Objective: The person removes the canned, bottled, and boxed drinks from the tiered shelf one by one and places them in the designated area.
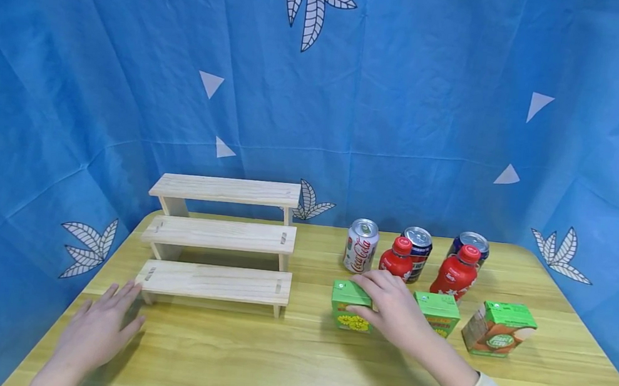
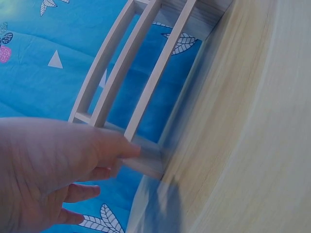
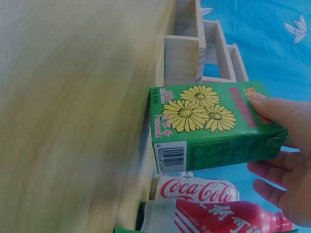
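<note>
My right hand [image 1: 388, 302] grips a green drink carton [image 1: 350, 307] with yellow flowers, thumb on one side and fingers on the other. In the right wrist view the same juice carton [image 3: 209, 124] is upright, its barcode side showing. My left hand [image 1: 99, 328] has its fingers extended, fingertips at the left front corner of a three-tier wooden shelf [image 1: 215, 282]. From the left wrist, the left hand [image 2: 63, 170] touches the end of the lowest board of the wooden rack [image 2: 160, 73]. All three boards are bare.
Right of the held carton stand a white Coca-Cola can [image 1: 361, 249], two red bottles [image 1: 455, 274], two dark blue cans [image 1: 419, 248], another green carton [image 1: 438, 313] and a brown-and-green carton [image 1: 500, 331]. A blue curtain [image 1: 409, 103] backs the wooden table [image 1: 246, 362].
</note>
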### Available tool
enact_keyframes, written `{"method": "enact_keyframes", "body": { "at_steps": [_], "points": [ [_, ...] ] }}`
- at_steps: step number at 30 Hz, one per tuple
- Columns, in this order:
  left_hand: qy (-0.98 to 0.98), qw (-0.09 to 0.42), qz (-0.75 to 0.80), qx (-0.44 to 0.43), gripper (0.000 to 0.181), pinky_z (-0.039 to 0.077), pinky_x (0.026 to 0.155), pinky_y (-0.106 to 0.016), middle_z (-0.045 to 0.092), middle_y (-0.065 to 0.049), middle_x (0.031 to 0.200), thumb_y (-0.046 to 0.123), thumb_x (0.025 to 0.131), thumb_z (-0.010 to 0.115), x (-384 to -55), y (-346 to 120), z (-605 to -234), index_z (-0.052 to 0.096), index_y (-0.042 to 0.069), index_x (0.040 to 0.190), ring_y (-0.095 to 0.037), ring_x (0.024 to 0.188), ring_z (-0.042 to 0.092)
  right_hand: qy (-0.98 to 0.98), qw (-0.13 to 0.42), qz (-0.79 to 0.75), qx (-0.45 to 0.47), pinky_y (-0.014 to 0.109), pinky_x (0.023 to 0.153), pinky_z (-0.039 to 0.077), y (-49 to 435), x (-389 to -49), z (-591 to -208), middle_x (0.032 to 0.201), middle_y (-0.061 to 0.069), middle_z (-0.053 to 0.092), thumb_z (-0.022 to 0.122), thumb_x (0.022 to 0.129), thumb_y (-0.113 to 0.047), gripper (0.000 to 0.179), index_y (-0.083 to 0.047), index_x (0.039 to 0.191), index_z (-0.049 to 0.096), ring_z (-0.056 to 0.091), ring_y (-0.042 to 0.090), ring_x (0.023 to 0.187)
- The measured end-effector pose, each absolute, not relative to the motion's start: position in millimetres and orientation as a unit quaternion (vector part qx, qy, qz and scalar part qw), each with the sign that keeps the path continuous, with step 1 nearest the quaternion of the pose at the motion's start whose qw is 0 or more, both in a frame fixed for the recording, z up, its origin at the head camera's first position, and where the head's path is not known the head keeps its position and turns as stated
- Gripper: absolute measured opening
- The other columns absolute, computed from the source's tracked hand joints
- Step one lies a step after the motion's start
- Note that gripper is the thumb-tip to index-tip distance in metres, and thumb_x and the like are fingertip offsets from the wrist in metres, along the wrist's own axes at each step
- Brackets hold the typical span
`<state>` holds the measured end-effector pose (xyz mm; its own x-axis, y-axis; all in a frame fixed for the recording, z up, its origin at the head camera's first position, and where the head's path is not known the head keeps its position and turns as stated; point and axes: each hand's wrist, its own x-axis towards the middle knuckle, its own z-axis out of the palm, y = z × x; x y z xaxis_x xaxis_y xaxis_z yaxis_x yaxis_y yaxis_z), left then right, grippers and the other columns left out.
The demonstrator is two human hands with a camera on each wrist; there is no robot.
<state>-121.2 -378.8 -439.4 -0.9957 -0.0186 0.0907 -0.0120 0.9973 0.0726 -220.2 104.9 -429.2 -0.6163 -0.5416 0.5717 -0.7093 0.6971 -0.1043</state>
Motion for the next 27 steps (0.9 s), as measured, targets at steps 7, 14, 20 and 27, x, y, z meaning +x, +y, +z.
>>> {"method": "enact_keyframes", "body": {
  "at_steps": [7, 14, 20, 27],
  "points": [
    [-0.998, 0.040, -0.041, 0.009, 0.068, 0.026, 0.104, -0.076, 0.039, -0.029, 0.149, 0.036, 0.094, 0.061, -122, -380, -441, 0.039, -0.003, 0.146, -0.055, 0.133, 0.035, -0.886, 0.253, 0.155, 0.357, 0.042, 0.087, 0.054, 108, -221, -428, 0.105, 0.003, 0.069, 0.080, 0.075, -0.040, 0.053, -0.009, 0.116, 0.068, 0.062, 0.020, 0.099],
    [-0.998, 0.041, -0.041, 0.009, 0.068, 0.026, 0.104, -0.076, 0.039, -0.029, 0.149, 0.034, 0.093, 0.062, -121, -379, -440, 0.040, -0.003, 0.145, -0.054, 0.134, 0.035, -0.884, 0.257, 0.137, 0.365, 0.040, 0.084, 0.055, 111, -223, -427, 0.102, 0.003, 0.069, 0.081, 0.075, -0.039, 0.053, -0.008, 0.115, 0.068, 0.062, 0.019, 0.095],
    [-0.998, 0.046, -0.042, 0.005, 0.068, 0.027, 0.104, -0.076, 0.040, -0.029, 0.149, 0.033, 0.092, 0.063, -120, -379, -438, 0.040, -0.003, 0.145, -0.054, 0.134, 0.035, -0.883, 0.257, 0.125, 0.373, 0.038, 0.083, 0.055, 113, -224, -425, 0.102, 0.003, 0.070, 0.081, 0.075, -0.038, 0.053, -0.007, 0.115, 0.068, 0.062, 0.019, 0.095],
    [-0.998, 0.044, -0.041, 0.005, 0.068, 0.028, 0.104, -0.075, 0.039, -0.029, 0.149, 0.032, 0.092, 0.064, -121, -379, -439, 0.040, -0.003, 0.145, -0.054, 0.134, 0.035, -0.895, 0.226, 0.119, 0.367, 0.038, 0.083, 0.055, 117, -224, -422, 0.106, 0.003, 0.070, 0.079, 0.078, -0.039, 0.052, -0.008, 0.119, 0.068, 0.062, 0.018, 0.095]
  ]
}}
